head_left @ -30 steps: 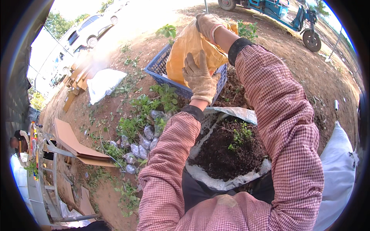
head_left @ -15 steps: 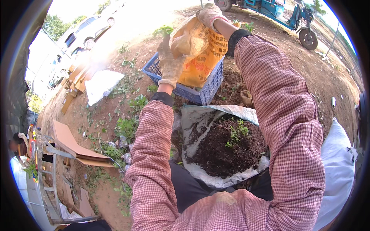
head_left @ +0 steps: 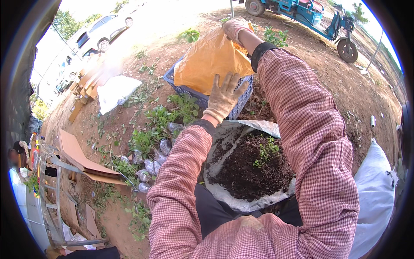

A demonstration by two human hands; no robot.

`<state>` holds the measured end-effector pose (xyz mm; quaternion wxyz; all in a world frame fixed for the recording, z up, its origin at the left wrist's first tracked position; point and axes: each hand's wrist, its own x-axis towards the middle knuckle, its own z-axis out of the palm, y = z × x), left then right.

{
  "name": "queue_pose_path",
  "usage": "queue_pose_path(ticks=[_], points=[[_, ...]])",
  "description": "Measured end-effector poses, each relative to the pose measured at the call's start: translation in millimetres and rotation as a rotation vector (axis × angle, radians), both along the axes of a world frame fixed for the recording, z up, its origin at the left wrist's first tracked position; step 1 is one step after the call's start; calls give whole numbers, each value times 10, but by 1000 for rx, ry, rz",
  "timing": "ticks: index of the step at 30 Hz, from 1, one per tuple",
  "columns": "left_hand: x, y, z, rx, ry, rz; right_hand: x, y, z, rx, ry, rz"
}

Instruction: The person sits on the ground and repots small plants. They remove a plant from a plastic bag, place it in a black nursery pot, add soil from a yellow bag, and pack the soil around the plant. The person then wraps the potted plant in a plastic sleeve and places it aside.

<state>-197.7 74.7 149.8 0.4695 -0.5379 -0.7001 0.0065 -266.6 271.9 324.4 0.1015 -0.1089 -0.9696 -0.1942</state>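
Note:
At the far side, an orange woven plastic sack (head_left: pixel 211 56) stands tilted in a blue plastic crate (head_left: pixel 239 108). My right hand (head_left: pixel 237 30), in a dirty light work glove, is closed on the sack's top edge and holds it up. My left hand (head_left: pixel 223 96), gloved too, is spread with its fingers apart in front of the sack's lower part; whether it touches the sack I cannot tell. Nearer to me, a pile of dark soil (head_left: pixel 250 170) with a small green plant (head_left: pixel 267 152) on it lies on a whitish plastic sheet (head_left: pixel 211 172).
Seedlings in clear plastic wraps (head_left: pixel 148 166) lie left of the soil. Further left are cardboard sheets (head_left: pixel 84 155), a metal frame (head_left: pixel 54 207) and a white sack (head_left: pixel 115 90). A full white sack (head_left: pixel 375 194) stands at my right. A blue three-wheeler (head_left: pixel 310 15) is parked beyond.
My left hand has let go of the sack's left top edge and come down in front of it, opening. The sack has swung over to the left, its mouth no longer facing me.

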Motion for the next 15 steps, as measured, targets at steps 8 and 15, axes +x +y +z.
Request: queue_pose_path(ticks=[8, 15], points=[[2, 797, 368, -192, 29, 362, 146, -98, 23, -80, 17, -19], [-245, 297, 609, 169, -386, -274, 109, 627, -259, -175, 36, -184]])
